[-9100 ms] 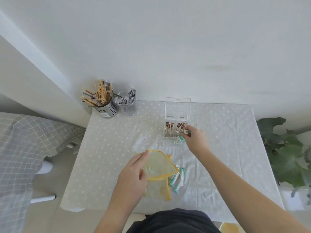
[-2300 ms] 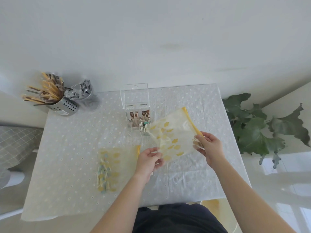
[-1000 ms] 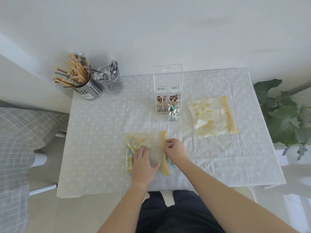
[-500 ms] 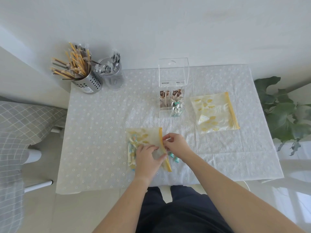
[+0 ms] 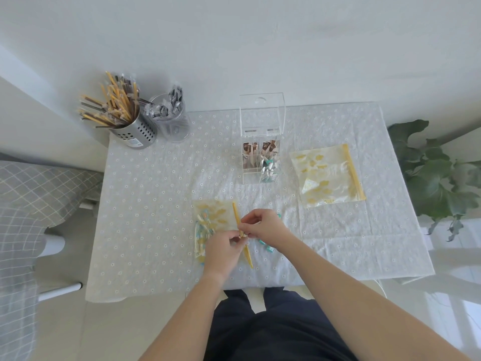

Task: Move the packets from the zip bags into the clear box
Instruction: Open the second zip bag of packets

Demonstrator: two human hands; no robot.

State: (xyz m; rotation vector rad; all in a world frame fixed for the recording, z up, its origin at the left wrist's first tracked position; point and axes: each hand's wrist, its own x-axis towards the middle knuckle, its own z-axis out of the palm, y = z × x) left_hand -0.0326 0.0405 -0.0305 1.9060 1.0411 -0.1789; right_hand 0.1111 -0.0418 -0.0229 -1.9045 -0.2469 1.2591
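A zip bag [image 5: 216, 217] with a yellow zip strip lies near the table's front edge, with teal and white packets [image 5: 201, 231] inside at its left end. My left hand [image 5: 223, 247] and my right hand [image 5: 263, 226] both pinch the yellow strip at the bag's mouth. A few teal packets [image 5: 266, 247] lie loose on the cloth under my right wrist. The clear box [image 5: 260, 162] stands behind with its lid up, holding brown packets at the back and teal ones in front. An empty-looking zip bag [image 5: 328, 175] lies flat to its right.
A steel holder of wrapped sticks [image 5: 130, 126] and a clear cup of grey packets [image 5: 171, 121] stand at the table's [image 5: 156, 204] back left. A leafy plant [image 5: 437, 173] is off the right edge. A checked grey cushion [image 5: 31, 194] lies to the left.
Both hands have closed in on the yellow zip strip of the near bag; the left hand slid off the bag's face to the strip. The other bag stays flat at the right.
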